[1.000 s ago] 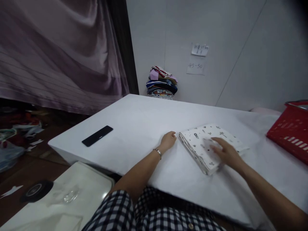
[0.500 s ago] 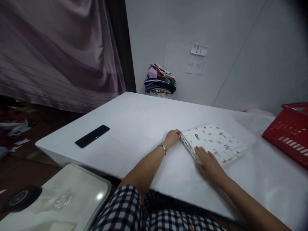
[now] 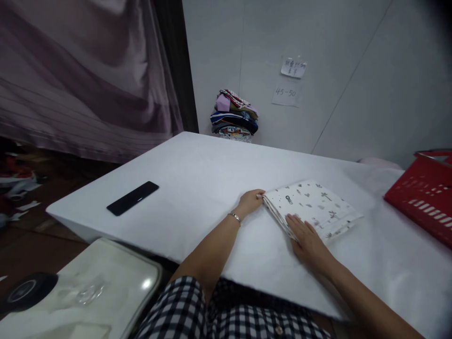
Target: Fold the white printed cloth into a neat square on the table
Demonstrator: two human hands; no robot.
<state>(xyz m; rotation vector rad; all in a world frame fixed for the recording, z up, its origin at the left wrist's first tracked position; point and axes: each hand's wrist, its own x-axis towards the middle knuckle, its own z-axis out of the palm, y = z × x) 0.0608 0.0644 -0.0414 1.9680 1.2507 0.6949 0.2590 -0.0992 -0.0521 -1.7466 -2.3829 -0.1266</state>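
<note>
A folded white cloth [image 3: 307,200] printed with small palm trees and other motifs lies on the white table [image 3: 212,169]. My left hand [image 3: 251,200], with a bracelet at the wrist, pinches the cloth's left corner between thumb and fingers. Flat on the near edge of the cloth rests my right hand [image 3: 307,242], its fingers stretched out. Layers of the fold show along the cloth's left side, between my two hands.
On the table's left lies a black phone [image 3: 133,198]. At the right stands a red plastic basket [image 3: 420,197]. Folded clothes [image 3: 235,115] are piled against the far wall. At lower left, a pale surface [image 3: 116,268] holds a black round object [image 3: 30,289].
The view has shifted very slightly. Both hands keep nearly the same places on the cloth, the right thumb now tucked nearer its edge.
</note>
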